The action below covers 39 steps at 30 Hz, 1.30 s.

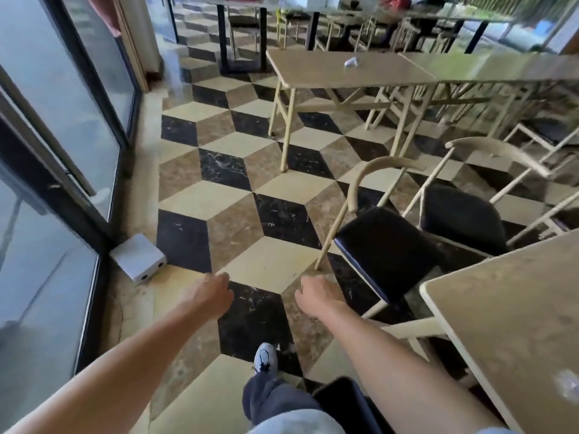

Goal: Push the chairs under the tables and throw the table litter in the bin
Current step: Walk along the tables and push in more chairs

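Both my arms reach forward over the patterned floor. My left hand [210, 292] and my right hand [316, 295] hold nothing, their fingers curled downward and loosely apart. A cream-framed chair with a black seat [388, 245] stands just right of my right hand, pulled out from the near table [513, 314]. A second such chair [463, 219] stands behind it. White crumpled litter [351, 62] lies on the far beige table [338, 70]. Another pale scrap [568, 385] lies blurred on the near table's right side.
Glass doors with dark frames [103, 158] run along the left. A small white box [139, 257] sits on the floor by the door frame. More tables and chairs [360, 29] fill the back. A dark seat [347, 402] is at my right leg.
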### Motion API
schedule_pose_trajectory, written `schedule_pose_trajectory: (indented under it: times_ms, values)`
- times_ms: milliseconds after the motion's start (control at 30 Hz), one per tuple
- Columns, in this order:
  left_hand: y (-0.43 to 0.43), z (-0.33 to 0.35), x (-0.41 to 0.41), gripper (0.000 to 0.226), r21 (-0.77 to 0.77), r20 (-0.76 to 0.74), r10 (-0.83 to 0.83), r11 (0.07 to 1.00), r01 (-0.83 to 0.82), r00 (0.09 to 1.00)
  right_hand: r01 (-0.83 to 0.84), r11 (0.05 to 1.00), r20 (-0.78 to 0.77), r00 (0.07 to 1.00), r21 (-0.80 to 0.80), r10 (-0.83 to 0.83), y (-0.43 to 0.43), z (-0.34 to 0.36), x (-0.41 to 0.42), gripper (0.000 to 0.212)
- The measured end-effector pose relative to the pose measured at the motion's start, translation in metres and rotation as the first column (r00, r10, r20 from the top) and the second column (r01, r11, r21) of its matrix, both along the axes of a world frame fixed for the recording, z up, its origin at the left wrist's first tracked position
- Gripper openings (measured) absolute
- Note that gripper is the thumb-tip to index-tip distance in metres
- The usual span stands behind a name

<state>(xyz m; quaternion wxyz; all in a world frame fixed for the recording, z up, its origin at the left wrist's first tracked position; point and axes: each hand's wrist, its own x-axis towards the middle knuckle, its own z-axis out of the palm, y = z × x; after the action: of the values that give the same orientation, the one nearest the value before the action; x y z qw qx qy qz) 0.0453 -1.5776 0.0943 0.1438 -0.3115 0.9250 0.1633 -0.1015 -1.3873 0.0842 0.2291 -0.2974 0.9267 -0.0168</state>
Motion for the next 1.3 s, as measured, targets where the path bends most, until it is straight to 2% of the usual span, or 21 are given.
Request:
schedule_pose_trajectory:
  times_ms: [100,200,300,567,700,833,933,1067,1233,1300]
  values:
    - [-0.033,0.017,-0.056,0.016,-0.122,0.026,-0.07,0.99,0.072,0.997,0.013,1.0,-0.016,1.0,-0.014,-0.013,-0.038,0.006,-0.05,0.027]
    - [-0.071,0.028,-0.118,0.024,-0.195,-0.037,-0.095,0.977,0.086,0.995,0.037,0.998,-0.068,0.997,-0.043,-0.039,-0.075,0.018,-0.111,0.026]
    - [-0.101,0.028,-0.167,0.025,-0.161,-0.058,-0.066,0.985,0.056,0.996,0.065,0.994,-0.115,0.991,-0.088,-0.075,-0.099,0.027,-0.161,0.025]
    - [-0.161,0.004,-0.291,0.022,-0.094,-0.047,-0.245,0.966,0.24,0.968,0.14,0.984,-0.151,0.976,-0.106,-0.155,-0.148,0.016,-0.256,0.027]
    - [-0.213,-0.005,-0.374,0.018,-0.085,-0.09,-0.291,0.955,0.284,0.952,0.192,0.976,-0.204,0.956,-0.105,-0.21,-0.193,0.015,-0.319,0.028]
    - [-0.284,-0.018,-0.468,0.022,-0.084,-0.037,-0.369,0.927,0.365,0.929,0.305,0.943,-0.242,0.912,-0.135,-0.33,-0.241,0.027,-0.384,0.026]
    - [-0.308,-0.004,-0.537,0.026,-0.128,0.007,-0.529,0.841,0.526,0.848,0.368,0.918,-0.233,0.889,-0.147,-0.394,-0.258,0.045,-0.419,0.025]
    - [-0.302,0.013,-0.62,0.031,-0.141,-0.017,-0.659,0.746,0.65,0.752,0.489,0.861,-0.26,0.821,-0.137,-0.508,-0.263,0.047,-0.451,0.028]
    - [-0.247,0.006,-0.69,0.038,-0.045,0.007,-0.85,0.526,0.849,0.527,0.673,0.737,-0.261,0.702,-0.065,-0.663,-0.239,0.023,-0.479,0.03]
    - [-0.221,0.0,-0.718,0.043,-0.08,0.058,-0.913,0.399,0.913,0.404,0.731,0.679,-0.255,0.647,-0.057,-0.718,-0.228,0.014,-0.494,0.032]
